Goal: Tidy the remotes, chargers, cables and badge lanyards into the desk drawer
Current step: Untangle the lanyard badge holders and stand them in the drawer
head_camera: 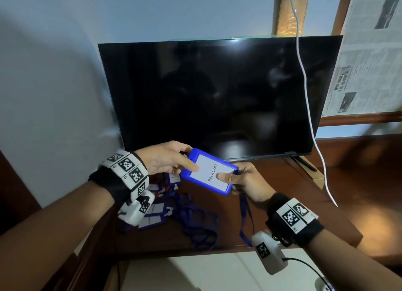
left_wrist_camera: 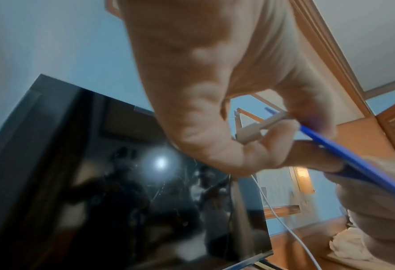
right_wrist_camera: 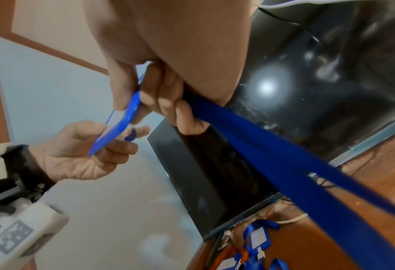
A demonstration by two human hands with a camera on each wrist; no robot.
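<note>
Both hands hold one blue badge holder with a white card reading PELAWAT, raised above the wooden desk in front of the TV. My left hand pinches its far left end, thumb on top; a white clip shows between those fingers. My right hand pinches the near right end and also grips the blue lanyard strap, which hangs down toward the desk edge. Several more blue badges with tangled lanyards lie on the desk below my left wrist.
A dark flat TV stands on the desk against the blue wall. A white cable hangs down across its right side. Newspaper covers a window at the right. White floor tile lies below the desk's front edge.
</note>
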